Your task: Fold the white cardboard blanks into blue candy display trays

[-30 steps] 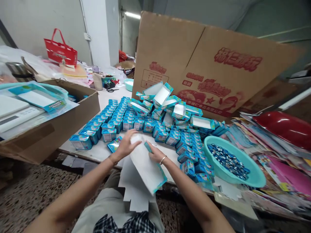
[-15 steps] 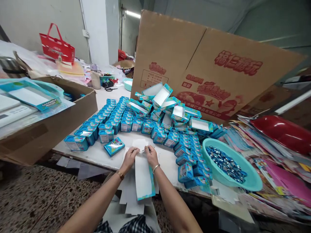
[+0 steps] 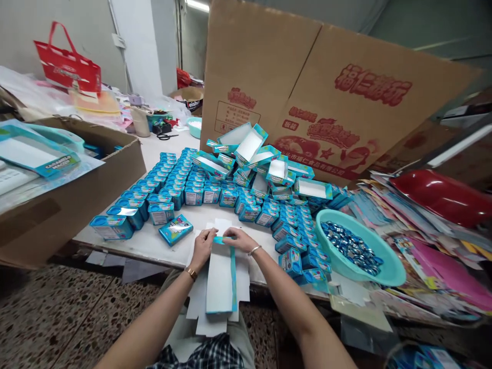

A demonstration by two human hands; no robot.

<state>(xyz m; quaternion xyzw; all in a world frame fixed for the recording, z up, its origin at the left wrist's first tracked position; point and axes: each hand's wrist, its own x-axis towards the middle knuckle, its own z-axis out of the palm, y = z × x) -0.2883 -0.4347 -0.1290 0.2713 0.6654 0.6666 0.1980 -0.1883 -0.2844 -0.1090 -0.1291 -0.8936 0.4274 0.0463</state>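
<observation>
A partly folded cardboard tray [image 3: 221, 284], white inside with blue-green printed edges, lies at the table's front edge and over my lap. At its far end, my left hand [image 3: 205, 246] pinches the left corner. Across from it, my right hand [image 3: 240, 239] has its fingers closed on the raised blue end flap. Beneath the tray rest flat white cardboard blanks [image 3: 243, 287]. Just left of my hands a blue tin [image 3: 176, 229] lies on its side. Rows of upright blue tins [image 3: 161, 212] stand beyond.
Folded trays [image 3: 249, 146] are heaped behind the tins, before a large cardboard carton [image 3: 265, 66]. More tins [image 3: 290, 261] stand to the right, beside a turquoise basin [image 3: 395, 274] of shiny blue wrapped pieces. An open brown box [image 3: 77, 205] stands left. Scissors [image 3: 166, 137] lie farther back.
My right hand has turned inward over the tray's far end, where a blue end flap now stands up between both hands. The view has shifted slightly right and down.
</observation>
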